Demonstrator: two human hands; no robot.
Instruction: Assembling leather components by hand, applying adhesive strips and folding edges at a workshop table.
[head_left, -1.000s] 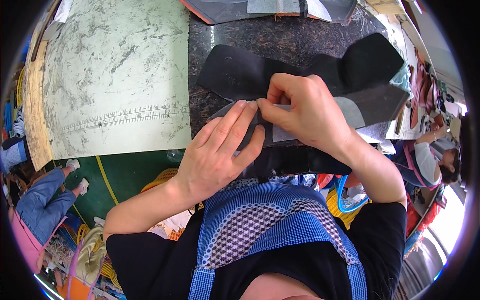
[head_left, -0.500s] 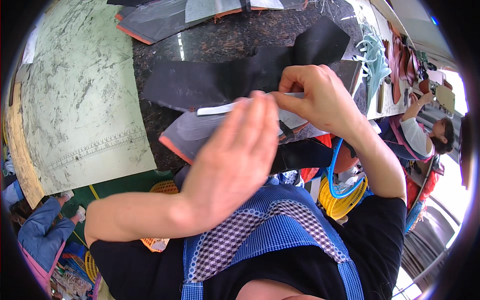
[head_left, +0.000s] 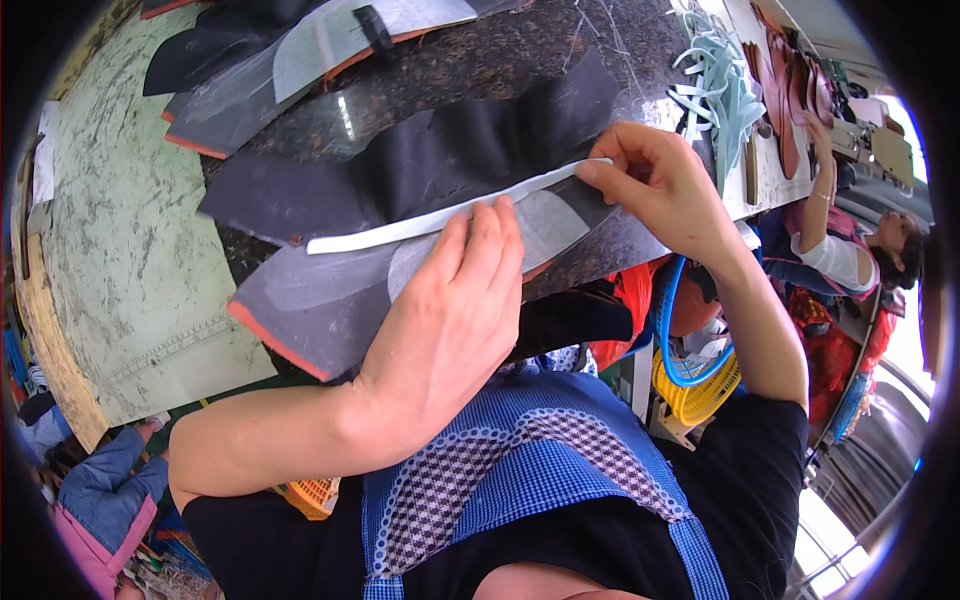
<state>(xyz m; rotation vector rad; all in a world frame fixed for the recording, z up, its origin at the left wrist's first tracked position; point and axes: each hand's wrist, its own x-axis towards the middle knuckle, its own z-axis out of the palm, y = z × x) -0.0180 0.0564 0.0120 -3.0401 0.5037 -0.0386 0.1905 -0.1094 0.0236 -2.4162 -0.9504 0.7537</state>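
Note:
A narrow white strip lies along the seam between two dark leather-like pieces. The upper black piece is wavy; the lower dark grey piece has an orange edge and a light grey patch. My left hand rests on the lower piece with fingers extended, their tips at the strip's lower edge about midway. At the strip's right end my right hand is closed, thumb and forefinger pinching the white end.
More dark pieces with orange edges lie at the far left of the dark stone slab. Pale blue-green strips and brown pieces lie to the right. A yellow basket and blue hoop are below. Another person works at right.
The strip, pieces and slab appear further left in view. My left hand has shifted slightly left and down, uncovering more strip. My right hand sits a little further right, at the strip's end.

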